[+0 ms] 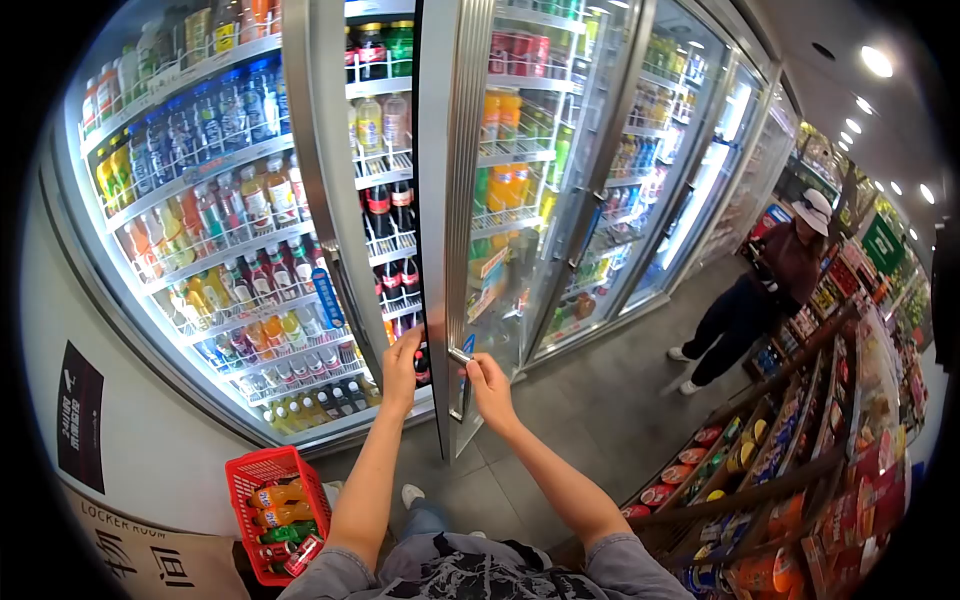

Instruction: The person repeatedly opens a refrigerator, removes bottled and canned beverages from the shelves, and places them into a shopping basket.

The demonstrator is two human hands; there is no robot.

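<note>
A glass fridge door stands partly open in front of me, with a metal handle on its edge. My right hand is closed around the upper part of that handle. On the inner side of the door, my left hand reaches toward the shelves with its fingers stretched out near the door's edge. A dark bottle shows just beside those fingers; whether they touch it, I cannot tell. Above are cola bottles on the racks.
A red shopping basket with orange bottles and cans sits at lower left. More glass-fronted fridges run along the wall to the right. A person in a white hat stands in the aisle, near snack shelves.
</note>
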